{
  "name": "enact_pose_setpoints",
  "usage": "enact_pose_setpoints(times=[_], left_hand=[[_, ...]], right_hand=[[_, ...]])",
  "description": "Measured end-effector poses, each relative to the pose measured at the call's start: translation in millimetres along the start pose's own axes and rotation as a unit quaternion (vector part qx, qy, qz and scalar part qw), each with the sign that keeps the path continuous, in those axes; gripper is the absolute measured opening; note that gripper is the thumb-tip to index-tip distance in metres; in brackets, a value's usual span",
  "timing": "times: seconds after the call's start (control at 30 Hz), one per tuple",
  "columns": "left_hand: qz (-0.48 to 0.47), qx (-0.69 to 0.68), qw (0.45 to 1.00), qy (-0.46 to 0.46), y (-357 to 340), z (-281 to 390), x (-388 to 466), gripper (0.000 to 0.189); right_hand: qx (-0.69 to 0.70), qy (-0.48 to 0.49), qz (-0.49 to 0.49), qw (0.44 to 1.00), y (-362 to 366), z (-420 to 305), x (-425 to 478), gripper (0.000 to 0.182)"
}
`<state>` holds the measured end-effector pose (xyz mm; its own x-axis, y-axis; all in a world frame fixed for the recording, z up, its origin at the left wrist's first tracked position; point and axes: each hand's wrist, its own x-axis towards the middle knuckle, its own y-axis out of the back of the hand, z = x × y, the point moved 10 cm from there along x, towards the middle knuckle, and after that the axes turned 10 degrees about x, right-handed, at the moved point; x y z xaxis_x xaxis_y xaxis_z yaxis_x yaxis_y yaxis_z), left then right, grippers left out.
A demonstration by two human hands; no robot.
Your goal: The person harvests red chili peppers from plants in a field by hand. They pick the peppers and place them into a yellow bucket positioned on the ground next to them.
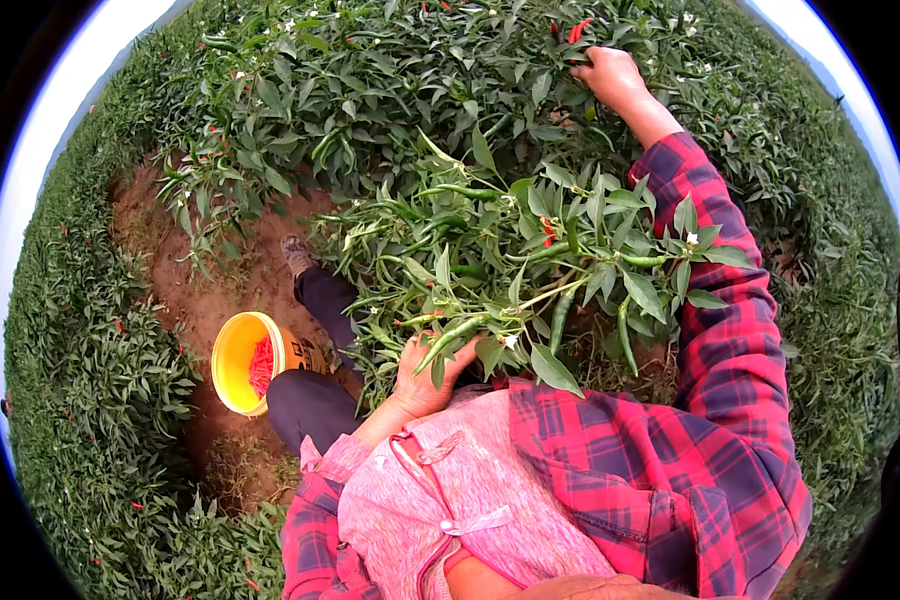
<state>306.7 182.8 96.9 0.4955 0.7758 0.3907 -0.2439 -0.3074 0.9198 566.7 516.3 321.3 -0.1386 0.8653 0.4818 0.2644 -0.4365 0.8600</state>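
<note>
My right hand [613, 78] reaches far out into the upper leaves of a chili pepper row. Its fingers are curled together, with a bit of red chili pepper at their tips. Just above it, more red chili peppers [579, 31] stick up from the leaves. Low in front of my chest, my left hand [424, 379] is at the near edge of a chili plant [525, 247]. A green chili pepper [450, 341] and leaves cover its fingers, so what they hold is hidden. Among this plant's branches hangs a small red chili pepper [547, 231].
A yellow bucket [229, 367] with red chili peppers [261, 366] inside stands tilted against my bent knee [311, 405]. My shoe [295, 253] rests on the bare soil path [195, 247]. Dense chili rows [97, 360] line the left side and the far side.
</note>
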Motion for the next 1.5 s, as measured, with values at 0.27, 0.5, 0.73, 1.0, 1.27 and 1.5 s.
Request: enact_pose_setpoints(times=[0.27,0.5,0.73,1.0,1.27,1.5], left_hand=[[0.056,-0.054,0.997,-0.013,5.6,-4.1,2.2,0.047],[0.029,0.038,0.998,-0.029,6.2,4.8,4.4,0.057],[0.060,-0.014,0.998,-0.027,5.5,-3.9,-7.4,0.045],[0.013,0.000,1.000,-0.018,-0.1,-1.6,-7.5,0.055],[0.057,0.010,0.996,-0.063,5.4,0.6,-0.6,0.049],[0.031,-0.012,0.999,-0.027,7.8,-1.7,3.5,0.053]], right_hand=[[0.681,-0.177,-0.050,0.709,-6.9,9.5,-2.4,0.016],[0.442,-0.205,-0.020,0.873,0.4,47.3,-4.7,0.019],[0.096,-0.063,0.073,0.991,5.4,23.1,46.0,0.037],[0.015,-0.054,-0.056,0.997,-27.7,10.9,67.6,0.041],[-0.014,-0.034,-0.028,0.999,-5.0,6.9,40.9,0.042],[0.553,-0.289,-0.085,0.777,-39.8,51.2,5.5,0.032]])
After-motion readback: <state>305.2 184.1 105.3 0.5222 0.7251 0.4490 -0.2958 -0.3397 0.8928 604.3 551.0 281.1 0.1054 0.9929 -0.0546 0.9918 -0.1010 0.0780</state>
